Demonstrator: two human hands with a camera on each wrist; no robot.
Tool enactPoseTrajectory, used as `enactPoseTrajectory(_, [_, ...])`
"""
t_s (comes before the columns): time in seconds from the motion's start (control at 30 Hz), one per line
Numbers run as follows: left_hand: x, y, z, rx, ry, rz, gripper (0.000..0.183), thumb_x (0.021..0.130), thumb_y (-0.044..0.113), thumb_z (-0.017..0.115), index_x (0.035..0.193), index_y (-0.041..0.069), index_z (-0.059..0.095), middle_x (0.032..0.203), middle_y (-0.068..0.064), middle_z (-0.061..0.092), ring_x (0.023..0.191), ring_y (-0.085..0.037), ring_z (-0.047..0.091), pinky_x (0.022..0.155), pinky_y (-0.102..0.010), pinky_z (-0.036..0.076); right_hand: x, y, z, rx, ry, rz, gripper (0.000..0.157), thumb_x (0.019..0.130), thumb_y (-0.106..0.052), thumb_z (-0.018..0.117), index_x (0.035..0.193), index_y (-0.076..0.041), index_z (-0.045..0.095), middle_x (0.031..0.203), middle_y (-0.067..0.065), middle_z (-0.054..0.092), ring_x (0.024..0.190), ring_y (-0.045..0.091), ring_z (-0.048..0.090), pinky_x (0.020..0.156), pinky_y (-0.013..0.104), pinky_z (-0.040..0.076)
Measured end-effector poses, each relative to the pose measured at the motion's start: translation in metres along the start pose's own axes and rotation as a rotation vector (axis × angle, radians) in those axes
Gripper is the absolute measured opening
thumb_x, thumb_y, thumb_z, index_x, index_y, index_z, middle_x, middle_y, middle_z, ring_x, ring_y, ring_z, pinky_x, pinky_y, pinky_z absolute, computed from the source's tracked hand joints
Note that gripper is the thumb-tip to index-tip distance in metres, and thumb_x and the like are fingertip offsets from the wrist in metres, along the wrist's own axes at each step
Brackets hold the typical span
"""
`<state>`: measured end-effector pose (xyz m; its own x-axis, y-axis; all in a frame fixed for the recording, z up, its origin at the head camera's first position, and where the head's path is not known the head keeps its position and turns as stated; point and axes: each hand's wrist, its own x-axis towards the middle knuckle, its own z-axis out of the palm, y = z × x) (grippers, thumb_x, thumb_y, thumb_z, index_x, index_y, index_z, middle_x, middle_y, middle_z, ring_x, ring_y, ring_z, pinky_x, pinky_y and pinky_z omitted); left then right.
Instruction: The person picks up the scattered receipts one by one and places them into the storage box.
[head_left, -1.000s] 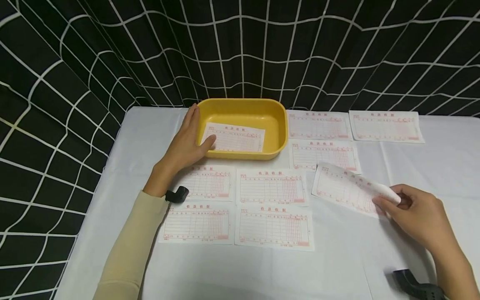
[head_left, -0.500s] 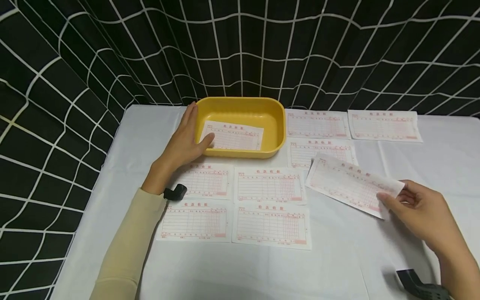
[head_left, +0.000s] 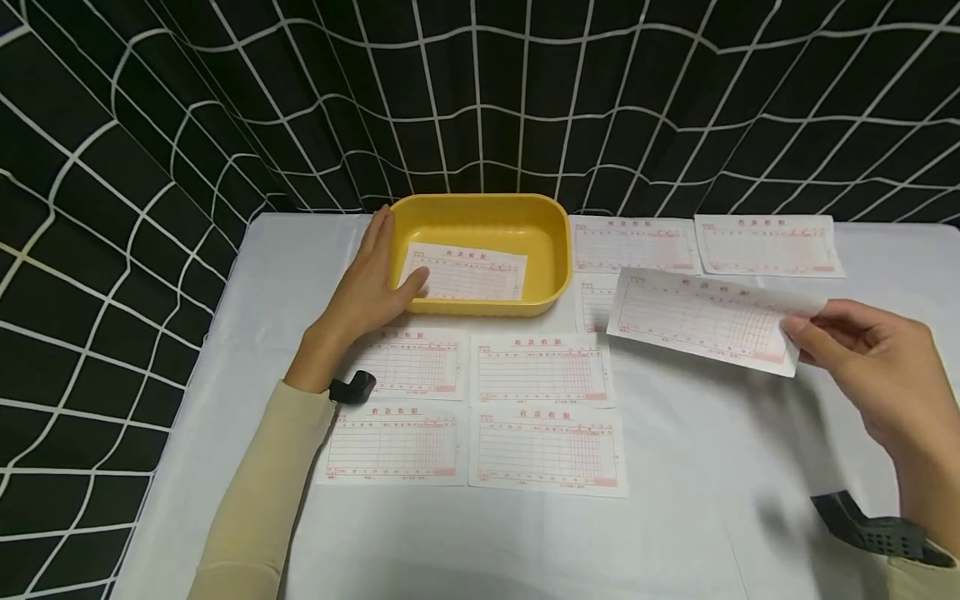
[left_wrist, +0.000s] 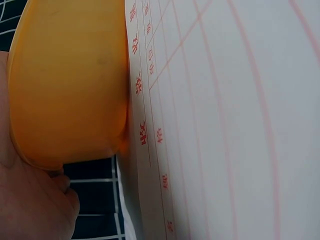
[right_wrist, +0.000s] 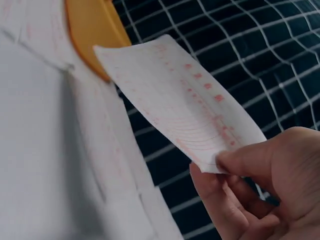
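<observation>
In the head view my left hand [head_left: 371, 287] holds the left front corner of a yellow plastic basin [head_left: 551, 304], thumb over the rim and fingers along the outer left wall. A printed receipt slip [head_left: 465, 273] with red lines lies inside the basin. My right hand [head_left: 877, 358] pinches the right end of another receipt slip [head_left: 697, 321] between thumb and fingers. That slip is lifted off the table, tilted and slightly bowed, and partly covers a slip [head_left: 594, 304] lying beneath it. The right wrist view shows the held slip [right_wrist: 170, 100] from close by, its far end overlapping the basin [right_wrist: 95, 30].
Several flat receipt slips lie on the white cloth [head_left: 450, 542]: a block in front of the basin, including one slip [head_left: 547, 450] nearest me, and a back-right row ending with a slip [head_left: 768, 246]. A black curtain with white grid lines [head_left: 480, 100] hangs behind and at left.
My right hand has raised the pinched slip from the table and moved it away from me, towards the back row. The left hand and the basin have stayed put.
</observation>
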<state>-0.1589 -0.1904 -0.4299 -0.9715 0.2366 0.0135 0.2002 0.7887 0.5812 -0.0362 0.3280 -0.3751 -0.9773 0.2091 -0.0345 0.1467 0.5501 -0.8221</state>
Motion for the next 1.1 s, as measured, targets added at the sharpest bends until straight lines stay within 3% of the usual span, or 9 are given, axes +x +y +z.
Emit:
enactPoseTrajectory(0.03, [0.000,0.000,0.000,0.000,0.003,0.001,0.099,0.100,0.051,0.057,0.171,0.009,0.004,0.181,-0.001,-0.003,0.166,-0.029,0.018,0.132,-0.053,0.028,0.004,-0.005,0.001,0.039,-0.004,-0.004,0.012,0.099,-0.009,0.073,0.102,-0.020,0.070,0.089,-0.027,0.065,0.075,-0.013,0.065,0.067,0.006,0.055])
enactPoseTrajectory(0.17, [0.002,0.001,-0.001,0.009,0.012,0.002,0.099,0.099,0.052,0.057,0.172,0.010,0.004,0.181,-0.001,-0.002,0.166,-0.029,0.019,0.132,-0.052,0.028,0.018,-0.026,0.010,0.179,-0.044,-0.003,0.019,0.095,-0.006,0.077,0.098,-0.023,0.070,0.086,-0.020,0.070,0.073,-0.006,0.069,0.066,0.012,0.058])
enactPoseTrajectory(0.47, [0.002,0.001,-0.001,0.002,0.005,0.002,0.099,0.099,0.052,0.057,0.171,0.009,0.004,0.181,-0.001,-0.002,0.166,-0.029,0.018,0.132,-0.052,0.027,0.045,-0.070,0.050,0.130,-0.153,-0.070,0.013,0.098,-0.014,0.075,0.109,-0.013,0.069,0.093,-0.022,0.069,0.083,-0.006,0.069,0.073,0.013,0.060])
enactPoseTrajectory(0.8, [0.001,0.001,0.000,0.002,0.007,0.000,0.099,0.099,0.051,0.057,0.171,0.008,0.005,0.181,-0.002,0.000,0.165,-0.030,0.021,0.132,-0.052,0.028,0.070,-0.112,0.101,0.096,-0.253,-0.089,0.027,0.099,-0.017,0.074,0.118,0.002,0.068,0.090,-0.024,0.069,0.084,-0.006,0.070,0.077,0.013,0.060])
enactPoseTrajectory(1.1, [0.000,0.001,0.002,-0.008,0.008,0.000,0.099,0.100,0.050,0.058,0.171,0.008,0.005,0.181,-0.006,0.002,0.165,-0.031,0.022,0.131,-0.052,0.029,0.077,-0.133,0.136,0.037,-0.324,-0.149,0.024,0.099,-0.014,0.074,0.118,0.000,0.074,0.107,0.010,0.075,0.081,0.003,0.068,0.072,0.015,0.057])
